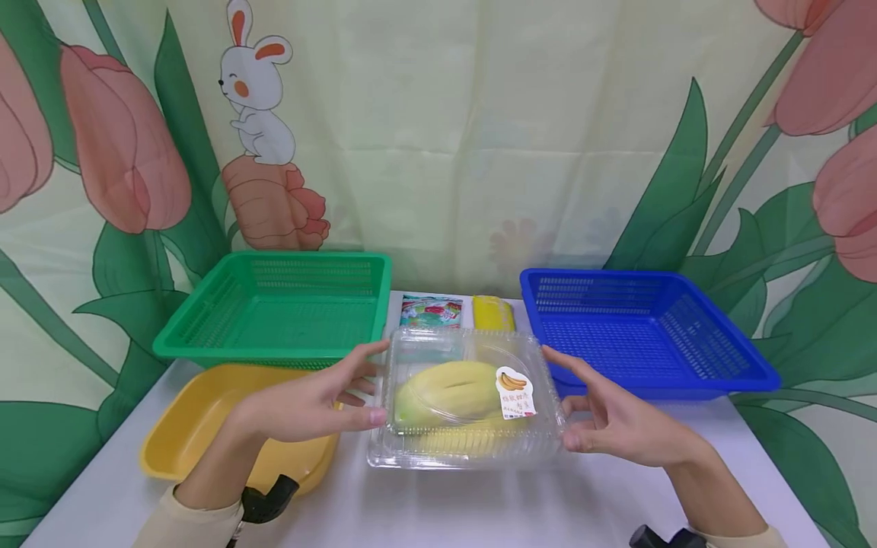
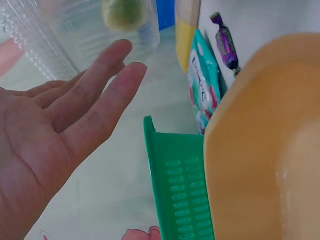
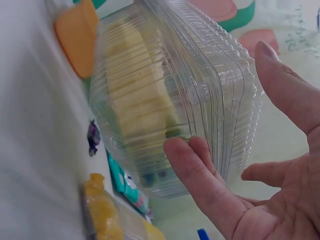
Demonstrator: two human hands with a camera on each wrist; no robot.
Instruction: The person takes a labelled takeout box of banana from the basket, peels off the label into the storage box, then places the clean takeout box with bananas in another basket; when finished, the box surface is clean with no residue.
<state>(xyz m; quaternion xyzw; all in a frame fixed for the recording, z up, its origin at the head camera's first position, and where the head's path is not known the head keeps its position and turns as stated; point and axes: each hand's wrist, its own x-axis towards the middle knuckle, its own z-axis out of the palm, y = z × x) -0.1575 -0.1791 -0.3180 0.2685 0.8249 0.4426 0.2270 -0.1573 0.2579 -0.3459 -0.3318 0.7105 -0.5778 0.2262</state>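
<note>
White table (image 1: 438,510): clear banana box (image 1: 466,396) between open-fingered left hand (image 1: 311,403) and right hand (image 1: 617,418), green basket (image 1: 281,304), blue basket (image 1: 637,327) behind.

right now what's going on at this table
A person has both hands at a clear plastic clamshell box with bananas inside, in the middle of the white table. The left hand is at its left side and the right hand at its right, fingers fairly straight. A green basket and a yellow tub stand to the left, a blue basket to the right, and snack packets lie behind the box.
</note>
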